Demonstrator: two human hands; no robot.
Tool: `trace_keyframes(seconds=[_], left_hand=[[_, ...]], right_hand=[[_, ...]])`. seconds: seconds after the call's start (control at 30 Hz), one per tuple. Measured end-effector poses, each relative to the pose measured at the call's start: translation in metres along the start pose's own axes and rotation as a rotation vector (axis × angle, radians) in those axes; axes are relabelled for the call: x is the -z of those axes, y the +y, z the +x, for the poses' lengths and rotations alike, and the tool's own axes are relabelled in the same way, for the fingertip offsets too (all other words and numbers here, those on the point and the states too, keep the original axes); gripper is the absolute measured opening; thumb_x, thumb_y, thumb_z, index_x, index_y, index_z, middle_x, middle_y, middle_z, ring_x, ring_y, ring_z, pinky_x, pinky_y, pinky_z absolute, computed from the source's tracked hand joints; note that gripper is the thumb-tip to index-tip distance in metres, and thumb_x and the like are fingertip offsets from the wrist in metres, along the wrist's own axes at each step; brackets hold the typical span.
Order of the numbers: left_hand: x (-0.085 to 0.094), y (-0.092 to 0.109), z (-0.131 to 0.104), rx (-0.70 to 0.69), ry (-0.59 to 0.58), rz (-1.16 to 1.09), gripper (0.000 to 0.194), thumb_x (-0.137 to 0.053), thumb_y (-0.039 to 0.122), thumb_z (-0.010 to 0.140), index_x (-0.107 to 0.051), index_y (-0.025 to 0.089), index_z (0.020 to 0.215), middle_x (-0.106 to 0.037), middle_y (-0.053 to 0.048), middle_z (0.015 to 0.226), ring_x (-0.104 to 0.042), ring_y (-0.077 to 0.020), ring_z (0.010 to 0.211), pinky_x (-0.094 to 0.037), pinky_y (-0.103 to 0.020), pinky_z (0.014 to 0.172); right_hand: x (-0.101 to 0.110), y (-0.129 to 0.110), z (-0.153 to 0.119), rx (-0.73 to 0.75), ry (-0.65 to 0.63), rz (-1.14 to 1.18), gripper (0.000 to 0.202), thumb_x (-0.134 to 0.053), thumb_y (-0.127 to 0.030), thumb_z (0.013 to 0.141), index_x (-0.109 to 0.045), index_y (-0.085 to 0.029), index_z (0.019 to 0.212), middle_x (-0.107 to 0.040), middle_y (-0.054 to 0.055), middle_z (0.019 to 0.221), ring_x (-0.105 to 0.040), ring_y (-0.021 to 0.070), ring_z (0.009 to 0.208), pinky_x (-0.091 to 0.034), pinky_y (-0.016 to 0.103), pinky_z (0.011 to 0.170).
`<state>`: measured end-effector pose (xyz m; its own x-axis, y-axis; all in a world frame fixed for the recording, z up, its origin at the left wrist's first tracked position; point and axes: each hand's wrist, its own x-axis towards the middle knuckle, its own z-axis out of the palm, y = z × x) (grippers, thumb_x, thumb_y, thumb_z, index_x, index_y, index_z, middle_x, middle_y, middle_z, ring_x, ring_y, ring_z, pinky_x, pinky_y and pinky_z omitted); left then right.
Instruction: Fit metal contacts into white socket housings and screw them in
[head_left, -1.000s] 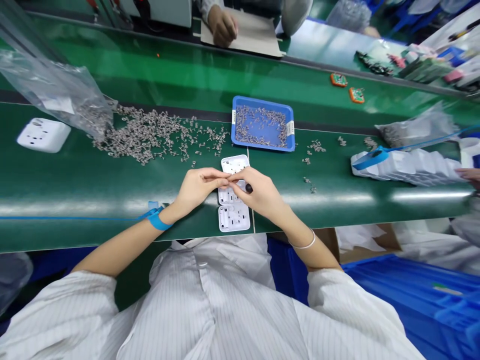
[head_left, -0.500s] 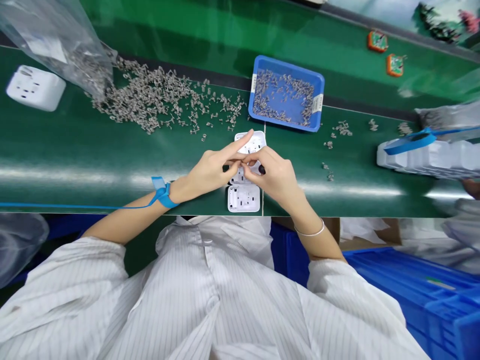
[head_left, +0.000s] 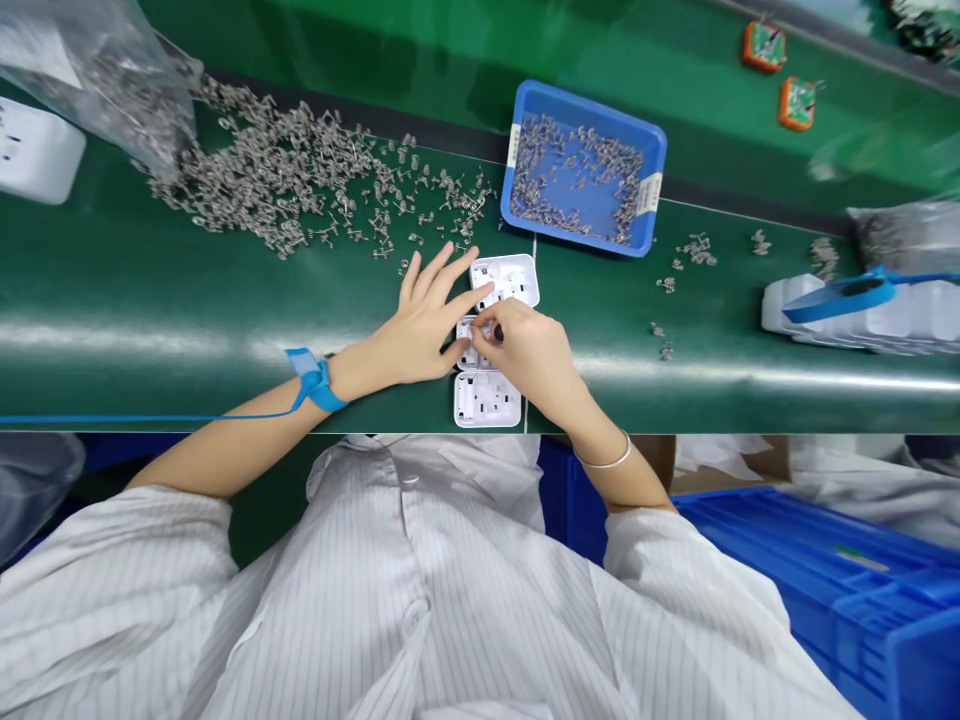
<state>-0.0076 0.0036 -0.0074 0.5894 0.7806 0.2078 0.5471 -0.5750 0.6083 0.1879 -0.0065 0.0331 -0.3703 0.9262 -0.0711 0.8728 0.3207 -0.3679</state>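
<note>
Three white plastic housings stand in a column on the green bench: a far one (head_left: 517, 275), a middle one (head_left: 463, 357) and a near one (head_left: 487, 400). My left hand (head_left: 424, 325) is open, fingers spread, its thumb at the left edge of the middle housing and its forefinger reaching the far one. Over the middle housing my right hand (head_left: 529, 345) is closed in a pinch. A small dark rounded thing shows among its fingers; what the fingertips hold is hidden.
Small metal springs (head_left: 277, 180) lie heaped at the left beside a plastic bag (head_left: 112, 90). More fill a blue tray (head_left: 585, 240) behind the housings. A white box-shaped part (head_left: 45, 150) sits far left, stacked white trays (head_left: 810, 320) right. Two orange-rimmed parts (head_left: 765, 45) lie at the back.
My left hand has drawn back to the left from the right fingertips and spread its fingers. My right hand has shifted slightly left and down, over the middle housing. The view has shifted a little.
</note>
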Motion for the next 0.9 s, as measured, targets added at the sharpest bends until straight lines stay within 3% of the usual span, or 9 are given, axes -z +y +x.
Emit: trace_keyframes(seconds=[0.1, 0.23, 0.33, 0.43, 0.53, 0.6, 0.7, 0.9], left_hand=[[-0.002, 0.0, -0.001, 0.027, -0.036, 0.005, 0.059, -0.052, 0.042, 0.099, -0.037, 0.029, 0.155, -0.011, -0.011, 0.171, -0.003, -0.0434, 0.158, -0.002, -0.074, 0.122], [-0.004, -0.001, -0.002, 0.022, -0.03, 0.034, 0.057, -0.049, 0.046, 0.101, -0.037, 0.03, 0.154, -0.014, -0.012, 0.17, -0.004, -0.0419, 0.158, -0.002, -0.074, 0.122], [-0.004, 0.0, -0.002, 0.028, -0.01, 0.047, 0.06, -0.047, 0.054, 0.101, -0.035, 0.03, 0.155, -0.015, -0.013, 0.169, -0.005, -0.0423, 0.158, -0.004, -0.074, 0.122], [-0.002, 0.002, -0.001, 0.05, -0.003, 0.046, 0.067, -0.046, 0.062, 0.101, -0.032, 0.03, 0.157, -0.015, -0.015, 0.169, -0.007, -0.0437, 0.157, -0.005, -0.074, 0.122], [0.0, 0.004, 0.0, 0.051, 0.01, 0.018, 0.071, -0.043, 0.068, 0.1, -0.027, 0.031, 0.159, -0.014, -0.015, 0.169, -0.005, -0.0436, 0.158, -0.003, -0.072, 0.123], [0.0, 0.005, 0.0, 0.061, 0.032, -0.003, 0.072, -0.041, 0.07, 0.1, -0.025, 0.033, 0.16, -0.013, -0.014, 0.169, -0.004, -0.0439, 0.158, -0.003, -0.072, 0.123], [0.001, 0.006, -0.001, 0.085, 0.061, -0.024, 0.072, -0.041, 0.07, 0.1, -0.023, 0.035, 0.159, -0.013, -0.013, 0.168, -0.005, -0.0442, 0.157, -0.004, -0.073, 0.123], [0.0, 0.007, -0.001, 0.083, 0.076, -0.032, 0.067, -0.044, 0.064, 0.101, -0.027, 0.034, 0.158, -0.017, -0.014, 0.167, -0.009, -0.0442, 0.157, -0.007, -0.074, 0.123]], right_hand=[[0.003, -0.006, -0.002, 0.006, -0.047, -0.108, 0.014, -0.058, -0.023, 0.097, -0.069, -0.016, 0.101, -0.073, 0.005, 0.103, -0.068, 0.0185, 0.084, -0.032, 0.029, 0.059], [0.01, -0.014, -0.013, 0.12, -0.142, -0.294, 0.024, -0.047, -0.019, 0.103, -0.07, -0.016, 0.108, -0.072, 0.008, 0.105, -0.067, 0.0169, 0.071, -0.023, 0.032, 0.052], [0.023, -0.004, -0.016, 0.159, -0.103, -0.206, 0.025, -0.047, -0.02, 0.103, -0.071, -0.018, 0.11, -0.073, 0.006, 0.104, -0.068, 0.0171, 0.074, -0.032, 0.03, 0.054], [0.045, 0.033, -0.003, 0.083, 0.155, -0.006, 0.024, -0.049, -0.023, 0.102, -0.071, -0.02, 0.112, -0.074, 0.006, 0.108, -0.07, 0.0201, 0.096, -0.049, 0.03, 0.076], [0.07, 0.091, 0.023, -0.07, 0.337, -0.021, 0.026, -0.051, -0.026, 0.099, -0.072, -0.019, 0.112, -0.074, 0.009, 0.105, -0.069, 0.024, 0.096, -0.052, 0.039, 0.089], [0.083, 0.129, 0.043, -0.099, 0.295, -0.084, 0.024, -0.054, -0.025, 0.096, -0.074, -0.02, 0.108, -0.075, 0.01, 0.101, -0.068, 0.0268, 0.094, -0.052, 0.042, 0.09], [0.09, 0.169, 0.065, 0.0, 0.149, -0.092, 0.019, -0.06, -0.024, 0.09, -0.076, -0.019, 0.099, -0.075, 0.011, 0.103, -0.067, 0.0283, 0.097, -0.051, 0.043, 0.091], [0.083, 0.185, 0.085, 0.101, 0.054, 0.046, 0.017, -0.065, -0.029, 0.09, -0.077, -0.018, 0.089, -0.073, 0.007, 0.088, -0.064, 0.0208, 0.082, -0.049, 0.036, 0.082]])
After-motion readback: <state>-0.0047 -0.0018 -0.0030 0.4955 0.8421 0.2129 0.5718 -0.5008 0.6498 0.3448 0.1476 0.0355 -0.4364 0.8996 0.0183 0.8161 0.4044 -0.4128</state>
